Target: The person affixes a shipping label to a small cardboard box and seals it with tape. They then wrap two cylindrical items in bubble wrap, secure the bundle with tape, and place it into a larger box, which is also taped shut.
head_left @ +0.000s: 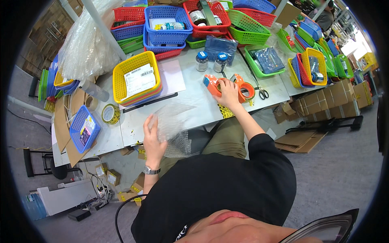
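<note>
The left hand [153,140] holds a sheet of bubble wrap [172,122] between thumb and curved fingers; the wrap spreads over the near edge of the table [138,126] and hangs down toward the person's lap. The right hand [229,95] has its fingers bent over an orange dispenser [211,84] on the table, gripping it, with a second dispenser [248,90] just beside that hand on its right. Scissors [263,94] lie farther right. Beyond the dispensers stand two bottles [201,64], near a dark packet [222,46]. Left of the dispensers, a yellow basket [138,60] bears white papers [139,83]; a tape roll [117,114] lies near it, and a blue basket [75,132] sits at the table's left end.
</note>
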Demonstrator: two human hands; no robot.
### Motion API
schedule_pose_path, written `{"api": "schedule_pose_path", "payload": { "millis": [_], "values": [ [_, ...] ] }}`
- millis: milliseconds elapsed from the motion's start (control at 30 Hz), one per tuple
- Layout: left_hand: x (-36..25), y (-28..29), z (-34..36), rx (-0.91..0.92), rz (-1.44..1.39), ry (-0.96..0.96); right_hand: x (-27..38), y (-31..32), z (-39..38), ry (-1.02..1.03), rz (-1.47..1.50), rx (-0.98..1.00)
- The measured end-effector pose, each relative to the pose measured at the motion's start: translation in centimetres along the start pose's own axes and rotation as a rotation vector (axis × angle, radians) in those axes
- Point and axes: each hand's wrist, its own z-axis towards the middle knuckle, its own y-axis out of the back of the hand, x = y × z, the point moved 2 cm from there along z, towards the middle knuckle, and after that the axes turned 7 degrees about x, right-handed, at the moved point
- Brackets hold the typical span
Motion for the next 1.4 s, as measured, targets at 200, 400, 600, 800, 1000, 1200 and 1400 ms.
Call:
{"api": "schedule_pose_path", "payload": {
  "millis": [200,400,600,800,1000,1200,1400],
  "values": [
    [-5.3,-1.2,4.3,0.173,-0.192,-0.047,10.1,3.8,-6.2,0.403,0.784,0.277],
    [-5.0,0.5,5.1,0.176,-0.403,-0.230,6.8,3.8,-5.0,0.140,1.557,0.279],
    [3.1,3.8,-0.1,-0.338,-0.795,0.210,-4.2,4.4,-2.2,0.064,0.222,-0.268],
    [5.2,7.3,-3.9,-0.546,-0.679,0.313,-8.5,1.9,-3.7,-0.441,-0.021,0.233],
    [4.2,7.3,-3.1,-0.528,-0.668,0.309,-14.5,1.2,-2.0,-0.442,-0.073,0.090],
    [3.7,5.7,-1.8,-0.467,-0.673,0.274,-5.0,2.6,0.8,-0.050,-0.089,-0.131],
    [1.2,4.9,-0.2,-0.343,-0.610,0.226,-3.3,-0.8,2.3,-0.014,-0.110,0.047]
  ]
}}
